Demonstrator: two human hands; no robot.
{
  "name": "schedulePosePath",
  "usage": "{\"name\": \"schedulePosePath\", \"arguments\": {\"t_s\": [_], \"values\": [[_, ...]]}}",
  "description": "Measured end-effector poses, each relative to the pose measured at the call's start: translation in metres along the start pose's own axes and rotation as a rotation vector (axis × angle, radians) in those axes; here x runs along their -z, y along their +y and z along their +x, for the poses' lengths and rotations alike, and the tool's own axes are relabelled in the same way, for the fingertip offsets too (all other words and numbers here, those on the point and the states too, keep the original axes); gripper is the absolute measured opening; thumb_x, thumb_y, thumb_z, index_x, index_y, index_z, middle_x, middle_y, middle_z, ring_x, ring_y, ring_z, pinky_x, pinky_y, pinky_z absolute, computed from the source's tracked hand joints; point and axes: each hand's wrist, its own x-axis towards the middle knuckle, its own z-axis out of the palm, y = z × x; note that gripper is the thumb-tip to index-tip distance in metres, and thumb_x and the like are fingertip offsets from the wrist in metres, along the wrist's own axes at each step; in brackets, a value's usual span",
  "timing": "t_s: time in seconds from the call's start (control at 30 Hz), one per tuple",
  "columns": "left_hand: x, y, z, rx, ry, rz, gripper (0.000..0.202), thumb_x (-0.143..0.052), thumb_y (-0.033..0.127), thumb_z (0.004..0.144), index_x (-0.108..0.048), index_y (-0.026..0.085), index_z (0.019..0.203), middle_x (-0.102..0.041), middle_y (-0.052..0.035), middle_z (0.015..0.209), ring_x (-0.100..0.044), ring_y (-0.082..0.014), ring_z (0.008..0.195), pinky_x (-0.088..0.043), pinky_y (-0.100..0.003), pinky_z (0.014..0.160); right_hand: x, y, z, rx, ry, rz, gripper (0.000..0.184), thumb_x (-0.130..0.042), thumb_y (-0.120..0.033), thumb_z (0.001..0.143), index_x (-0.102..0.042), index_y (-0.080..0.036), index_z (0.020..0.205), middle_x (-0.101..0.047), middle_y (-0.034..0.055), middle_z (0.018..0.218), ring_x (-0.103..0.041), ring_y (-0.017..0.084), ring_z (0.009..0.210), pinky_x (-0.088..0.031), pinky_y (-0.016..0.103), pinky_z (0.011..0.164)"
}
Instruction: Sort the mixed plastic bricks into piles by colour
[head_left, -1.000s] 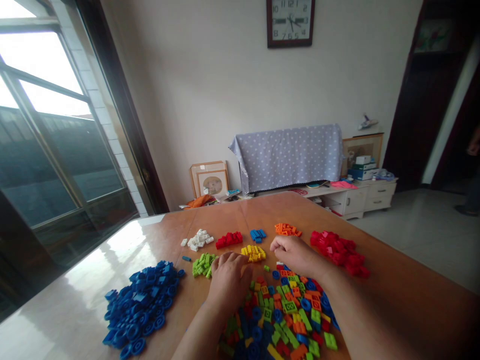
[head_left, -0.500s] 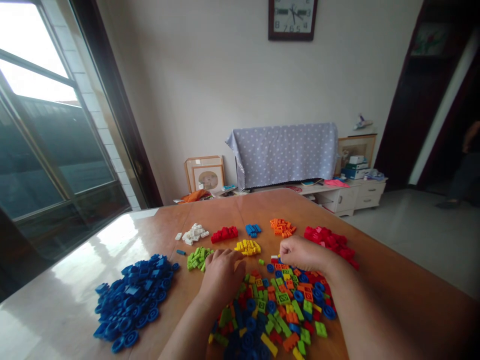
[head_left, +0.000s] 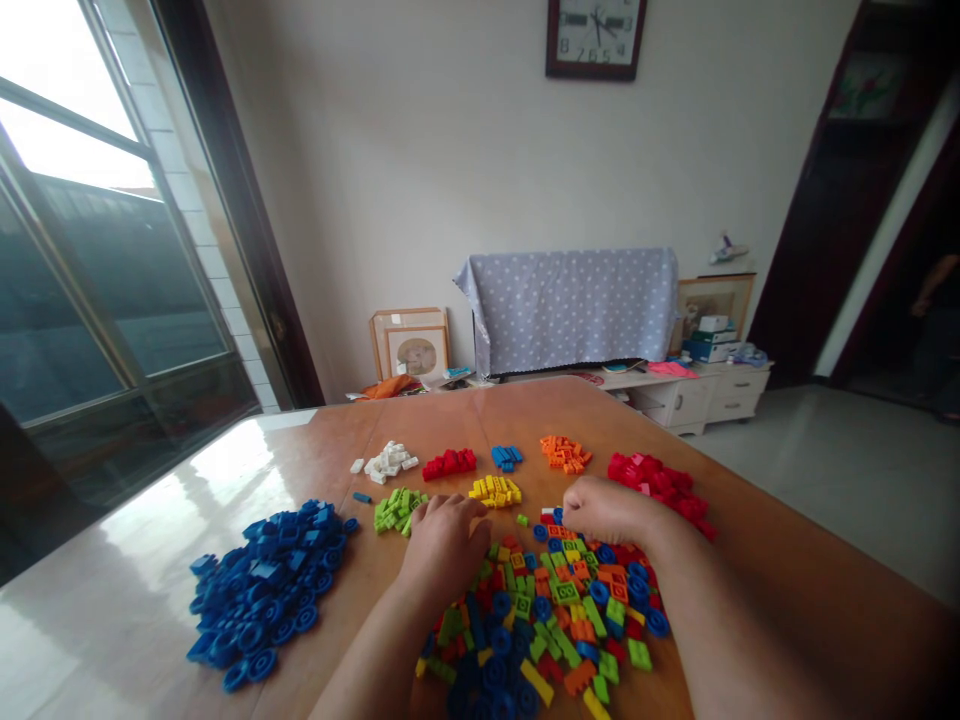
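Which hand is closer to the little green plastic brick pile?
Left. The left hand is beside the green pile; the right hand is farther off, past the yellow plastic bricks.

Mixed bricks [head_left: 565,593]: smooth moulded plastic, low sheen. Blue pieces [head_left: 264,572]: plastic, glossy, with pale highlights on flat faces. Tabletop [head_left: 120,600]: smooth, wood-look, with a strong glossy glare along its left side. Draped cover [head_left: 570,312]: matt cloth, softly creased. Wall [head_left: 390,150]: smooth, matt. Floor [head_left: 832,475]: glossy, reflective. Window panes [head_left: 82,260]: clear glass.

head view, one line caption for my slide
Left hand by light-green bricks, right hand at the far edge of a mixed brick heap, single-colour piles beyond.
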Motion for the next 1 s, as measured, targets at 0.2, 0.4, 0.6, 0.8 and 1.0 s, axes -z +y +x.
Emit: {"name": "schedulePosePath", "arguments": {"t_s": [0.2,0.4,0.6,0.8,1.0], "values": [[0.0,-0.001,0.0,0.009,0.004,-0.004,0.027,-0.049,0.037,0.09,-0.072,0.028,0.102,-0.071,-0.0047,0.105,-0.057,-0.0269,0.105,-0.035,-0.04,0.093,0.0,0.002,0.001,0.032,0.016,0.05,0.012,-0.065,-0.028,0.07,-0.065,-0.018,0.064,-0.054,-0.0034,0.052,-0.046,0.01,0.051,-0.025,0.023,0.05],[-0.001,-0.004,0.0,-0.001,0.02,-0.013,0.026,-0.05,0.037,0.09,-0.072,0.029,0.102,-0.071,-0.0045,0.105,-0.057,-0.0269,0.106,-0.035,-0.039,0.093,0.001,-0.001,0.0,-0.007,-0.002,-0.04,0.008,-0.067,-0.022,0.062,-0.063,-0.018,0.056,-0.049,-0.004,0.047,-0.043,0.01,0.049,-0.023,0.024,0.049],[-0.002,-0.004,-0.001,0.001,0.022,-0.029,0.026,-0.05,0.036,0.09,-0.072,0.028,0.101,-0.071,-0.005,0.103,-0.057,-0.0268,0.105,-0.037,-0.04,0.093,0.0,-0.01,-0.001,-0.039,-0.027,-0.087,0.007,-0.067,-0.021,0.06,-0.064,-0.019,0.054,-0.05,-0.0025,0.046,-0.045,0.011,0.048,-0.026,0.025,0.049],[0.003,-0.003,0.0,0.011,0.026,-0.033,0.025,-0.051,0.034,0.09,-0.072,0.029,0.101,-0.071,-0.0044,0.102,-0.058,-0.0267,0.104,-0.037,-0.04,0.093,0.0,-0.012,-0.002,-0.04,-0.041,-0.072,0.009,-0.069,-0.022,0.06,-0.065,-0.019,0.053,-0.051,-0.002,0.044,-0.046,0.011,0.047,-0.026,0.024,0.049],[0.005,-0.003,-0.001,0.013,0.025,-0.035,0.024,-0.05,0.034,0.09,-0.072,0.029,0.101,-0.071,-0.0042,0.102,-0.058,-0.0269,0.104,-0.038,-0.039,0.092,-0.001,-0.012,-0.005,0.006,-0.033,-0.03,0.004,-0.07,-0.02,0.061,-0.067,-0.018,0.06,-0.056,-0.0021,0.051,-0.05,0.011,0.052,-0.027,0.023,0.05]]}}
